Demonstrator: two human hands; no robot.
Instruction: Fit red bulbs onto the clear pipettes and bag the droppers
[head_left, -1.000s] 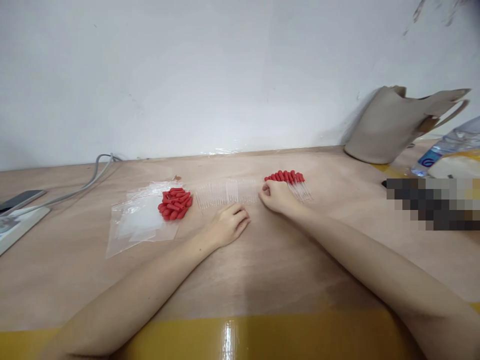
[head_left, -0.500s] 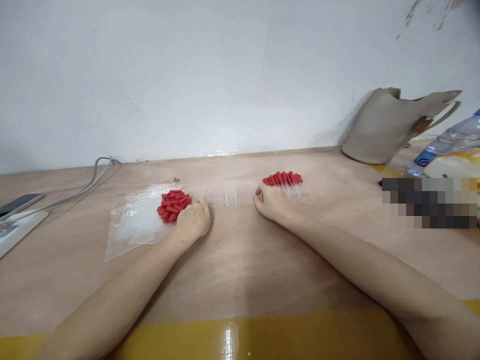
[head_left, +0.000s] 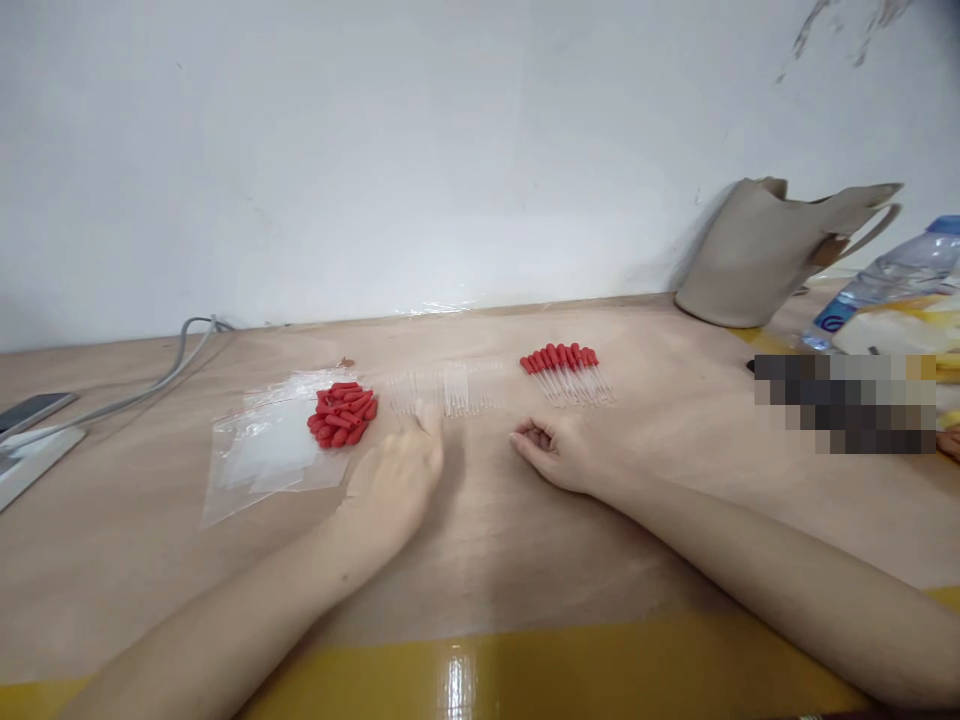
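A pale, marked wall (head_left: pixel 375 150) rises beyond the hands (head_left: pixel 394 485) (head_left: pixel 559 452). Beneath them lies a light-brown worktop (head_left: pixel 525 560), a glossy yellow strip (head_left: pixel 375 680) on its near side catching bright light.

A: What's cut off?
B: Phone-like slab (head_left: pixel 31 412) & white panel (head_left: pixel 37 468), L edge. Forearms too: left (head_left: pixel 232 610) exits btm L, right (head_left: pixel 750 560) lower R.
A: Hidden?
B: Left hand (head_left: pixel 397 475), centre: most fingers behind its back; can't tell if it's touching the clear tubes (head_left: pixel 457 390). Right hand (head_left: pixel 559 450), R of centre: curled, inside shadowed.
A: Blurred?
B: Pixelated patch (head_left: pixel 847 400), mid R, no ID. Tubes' tips too small.
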